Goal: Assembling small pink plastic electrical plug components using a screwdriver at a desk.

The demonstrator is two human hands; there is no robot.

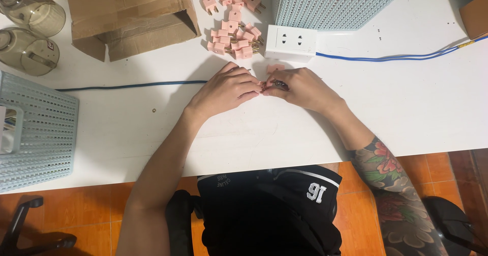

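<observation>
Left hand (223,89) and right hand (300,87) meeting fingertip to fingertip just below the white socket block (291,42), pinching a small pink plug (265,84) between them, mostly hidden by fingers, loose pink plugs (235,40) lying left of the block.

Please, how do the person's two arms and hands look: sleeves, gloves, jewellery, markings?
Both hands are bare: left hand and right hand show no gloves and no visible rings or watch. No sleeves cover the forearms. The right forearm carries a large colourful flower tattoo; the left forearm is unmarked.
</observation>
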